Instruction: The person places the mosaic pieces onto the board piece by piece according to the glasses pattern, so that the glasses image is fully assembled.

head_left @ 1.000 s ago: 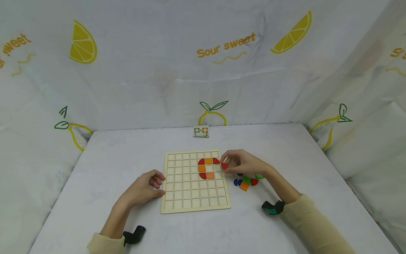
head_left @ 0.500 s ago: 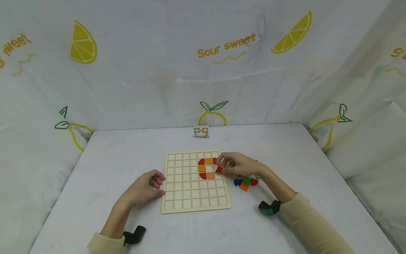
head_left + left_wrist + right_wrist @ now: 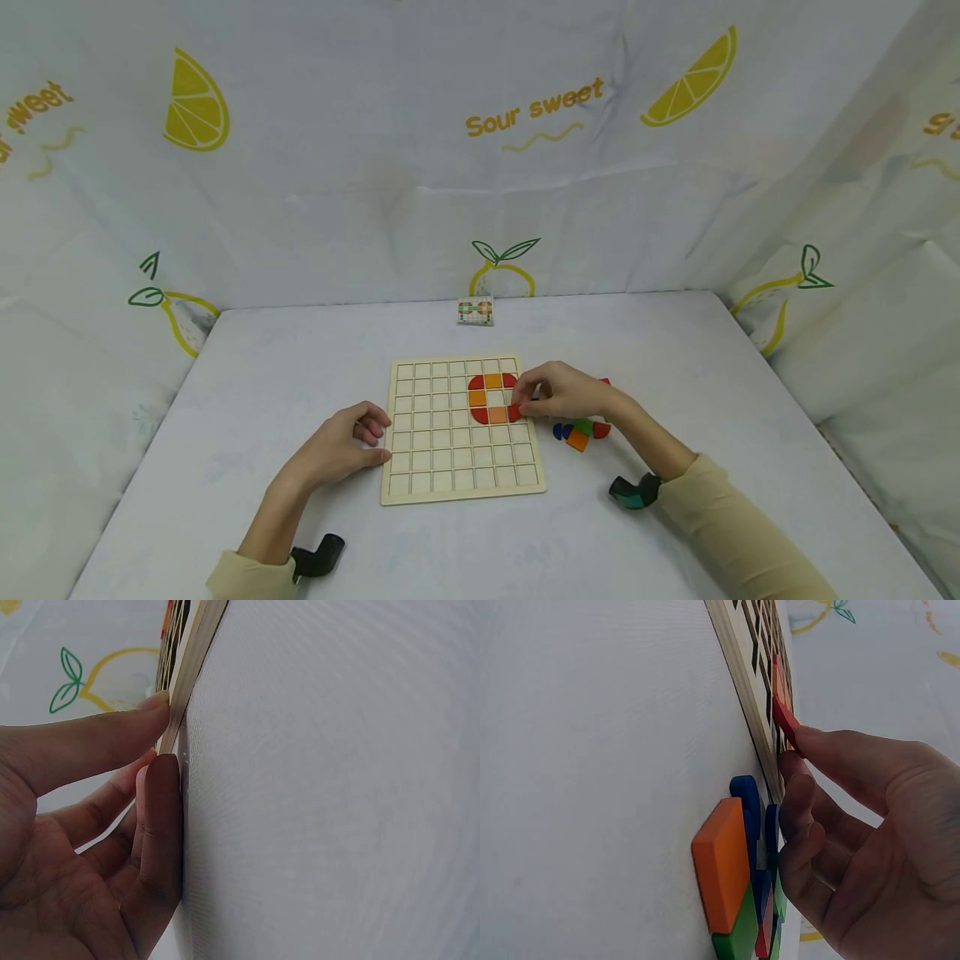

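A wooden grid board (image 3: 438, 458) lies on the table. At its left edge rests my left hand (image 3: 341, 446); in the left wrist view the thumb (image 3: 120, 735) touches the rim and the relaxed fingers lie beside it, not gripping. My right hand (image 3: 558, 393) pinches a red quarter-circle tile (image 3: 514, 412) over a cell near the board's right edge, to the right of a salmon square tile (image 3: 497, 414). Red quarter-circles (image 3: 477, 382) and orange squares (image 3: 492, 381) sit in nearby cells. The right wrist view shows the thumb on the tilted red tile (image 3: 785, 718).
Right of the board lie loose tiles: an orange one (image 3: 577, 440), a green one (image 3: 582, 426), a red one (image 3: 602, 430) and blue ones (image 3: 557, 431), partly behind the right hand. A small pattern card (image 3: 476, 311) is at the table's back edge, before a printed cloth.
My right hand has moved left and slightly toward me, bringing the red quarter-circle tile from beside the board to a cell next to the salmon square. My left hand has stayed put.
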`<move>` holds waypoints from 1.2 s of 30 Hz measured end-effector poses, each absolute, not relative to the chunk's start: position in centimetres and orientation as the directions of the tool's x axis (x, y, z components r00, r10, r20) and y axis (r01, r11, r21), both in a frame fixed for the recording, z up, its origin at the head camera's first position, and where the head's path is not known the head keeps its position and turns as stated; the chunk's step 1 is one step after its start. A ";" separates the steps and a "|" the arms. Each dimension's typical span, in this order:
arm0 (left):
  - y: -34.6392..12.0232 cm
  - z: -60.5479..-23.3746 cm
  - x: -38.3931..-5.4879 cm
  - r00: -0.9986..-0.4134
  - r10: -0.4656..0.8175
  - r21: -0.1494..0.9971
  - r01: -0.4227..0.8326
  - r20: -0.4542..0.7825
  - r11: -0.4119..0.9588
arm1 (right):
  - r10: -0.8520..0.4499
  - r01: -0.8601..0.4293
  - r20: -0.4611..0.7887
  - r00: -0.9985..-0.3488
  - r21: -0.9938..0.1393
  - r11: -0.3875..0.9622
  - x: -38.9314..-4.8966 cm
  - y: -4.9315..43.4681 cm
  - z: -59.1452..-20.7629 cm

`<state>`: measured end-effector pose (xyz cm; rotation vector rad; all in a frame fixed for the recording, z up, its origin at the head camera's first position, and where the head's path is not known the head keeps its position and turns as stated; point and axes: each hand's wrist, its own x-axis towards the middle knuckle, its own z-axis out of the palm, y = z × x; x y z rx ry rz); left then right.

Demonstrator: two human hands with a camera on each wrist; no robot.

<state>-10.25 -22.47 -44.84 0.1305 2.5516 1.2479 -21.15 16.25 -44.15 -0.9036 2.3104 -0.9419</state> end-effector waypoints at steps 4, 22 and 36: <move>-22.5 -44.8 -10.2 -0.952 0.211 0.785 -0.048 -0.224 0.617 | -0.729 -0.427 -0.163 -0.665 -0.718 0.549 -21.1 16.1 -44.2; -22.4 -44.8 -10.3 -0.951 0.214 0.790 -0.049 -0.224 0.612 | -0.707 -0.419 -0.183 -0.684 -0.694 0.585 -20.8 17.0 -43.1; -22.4 -44.8 -10.3 -0.950 0.217 0.791 -0.046 -0.223 0.610 | -0.645 -0.406 -0.126 -0.754 -0.682 0.609 -21.8 20.9 -41.7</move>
